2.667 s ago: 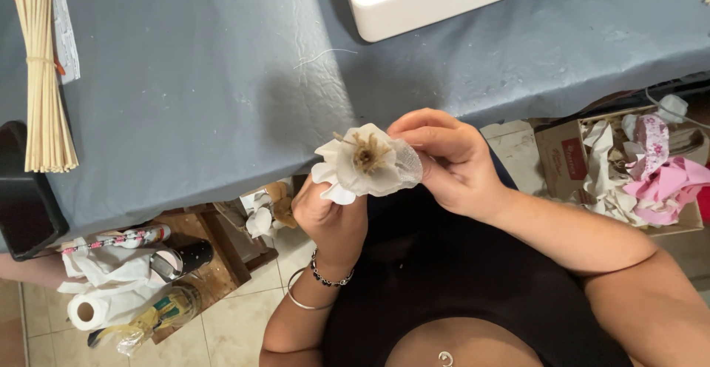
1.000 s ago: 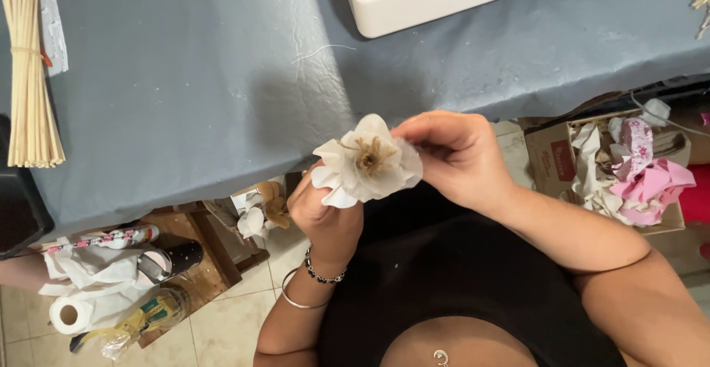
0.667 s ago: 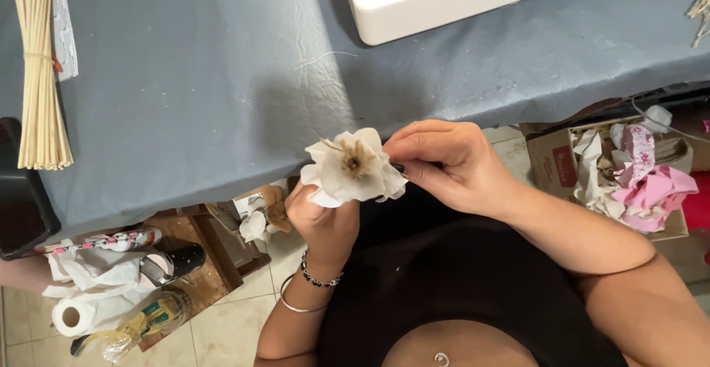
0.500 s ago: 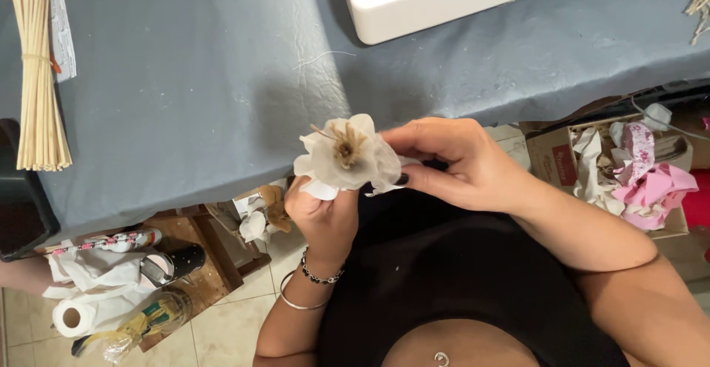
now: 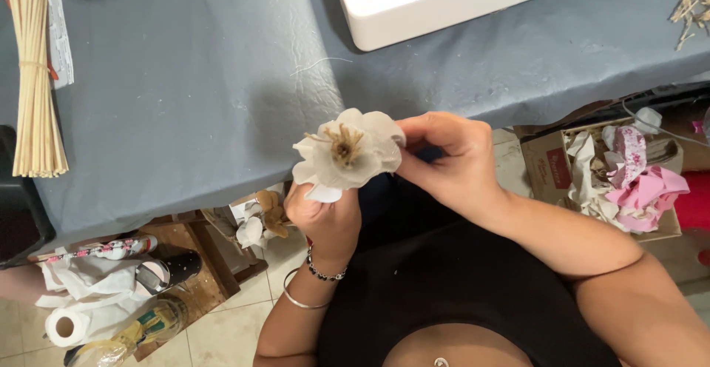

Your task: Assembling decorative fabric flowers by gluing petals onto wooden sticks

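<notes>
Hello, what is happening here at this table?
A person holds a cream fabric flower in front of the grey table. The left hand grips it from below, and the right hand pinches a petal at its side. A bundle of thin sticks lies on the table's left side.

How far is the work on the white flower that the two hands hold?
Done, it seems: the white fabric flower with a tan fibre centre already has several petals spread around its middle. In hand: the left hand grips it from below, and the right hand pinches a petal at its right edge. Left, as far as I can judge: no stem shows, and the bundle of thin wooden sticks lies untouched on the grey table.
</notes>
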